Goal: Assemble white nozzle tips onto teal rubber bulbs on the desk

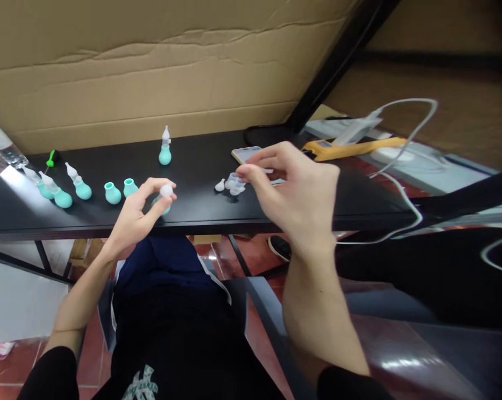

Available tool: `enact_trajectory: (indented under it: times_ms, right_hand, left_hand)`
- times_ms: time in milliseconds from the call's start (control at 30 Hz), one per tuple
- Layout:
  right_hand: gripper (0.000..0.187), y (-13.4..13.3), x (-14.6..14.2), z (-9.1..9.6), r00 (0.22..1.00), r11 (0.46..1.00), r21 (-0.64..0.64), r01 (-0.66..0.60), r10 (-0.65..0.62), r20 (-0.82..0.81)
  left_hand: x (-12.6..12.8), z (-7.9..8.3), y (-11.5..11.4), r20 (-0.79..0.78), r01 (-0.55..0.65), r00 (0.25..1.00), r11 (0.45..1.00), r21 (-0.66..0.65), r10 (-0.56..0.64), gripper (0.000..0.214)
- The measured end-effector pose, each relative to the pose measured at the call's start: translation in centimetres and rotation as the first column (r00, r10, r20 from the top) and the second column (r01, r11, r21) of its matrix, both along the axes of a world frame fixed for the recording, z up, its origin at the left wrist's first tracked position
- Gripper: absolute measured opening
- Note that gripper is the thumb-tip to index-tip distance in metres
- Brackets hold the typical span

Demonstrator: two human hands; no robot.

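My left hand (140, 214) is closed on a teal rubber bulb with a clear tip (166, 195), held just above the front edge of the black table (192, 211). Over the table's middle, my right hand (294, 186) pinches a small clear plastic cap (234, 180). A loose clear tip (219, 186) lies just left of that cap. One assembled teal bulb with a white nozzle (164, 147) stands upright farther back.
At the left lie three assembled bulbs (63, 195) and two bare teal bulbs (113, 193). A phone (245, 153) lies behind my right hand. A yellow tool (351, 148), white cables (404, 197) and a clear bottle (0, 144) are also there. Cardboard (150, 66) backs the table.
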State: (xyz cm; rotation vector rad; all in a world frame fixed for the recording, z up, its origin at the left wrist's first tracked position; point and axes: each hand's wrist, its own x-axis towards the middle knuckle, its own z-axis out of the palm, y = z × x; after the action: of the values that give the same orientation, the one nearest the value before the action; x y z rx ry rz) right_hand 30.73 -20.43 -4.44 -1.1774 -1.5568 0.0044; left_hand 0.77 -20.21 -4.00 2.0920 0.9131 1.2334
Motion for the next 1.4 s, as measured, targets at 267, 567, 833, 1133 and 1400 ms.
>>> enact_trajectory:
  times_ms: [267, 567, 833, 1133, 1400]
  right_hand:
    - [0.013, 2.9, 3.1, -1.4, 0.965, 0.983, -0.076, 0.168, -0.148, 0.215]
    - [0.022, 3.0, 2.9, -2.6, 0.907, 0.957, -0.159, 0.244, -0.167, 0.386]
    - [0.021, 2.8, 3.0, -2.2, 0.901, 0.961, -0.188, 0.205, -0.11, 0.42]
    - [0.028, 0.5, 3.5, -0.1, 0.989, 0.999, -0.045, -0.026, 0.032, 0.143]
    - [0.008, -2.1, 0.5, 1.3, 0.936, 0.94, 0.103, -0.326, 0.336, -0.107]
  left_hand:
    - [0.5, -1.0, 1.4, -0.023, -0.118, 0.993, 0.993, 0.005, 0.118, 0.029]
    - [0.9, -2.2, 2.0, 0.018, -0.227, 0.974, 0.974, 0.024, 0.226, 0.039]
    - [0.7, -4.1, 2.7, -0.097, -0.319, 0.93, 0.911, 0.262, 0.354, 0.059]
    - [-1.1, -2.6, 2.0, -0.104, -0.45, 0.836, 0.782, 0.431, 0.538, 0.051]
    - [-3.7, -1.7, 2.1, -0.335, -0.552, 0.588, 0.668, 0.499, 0.736, 0.023]
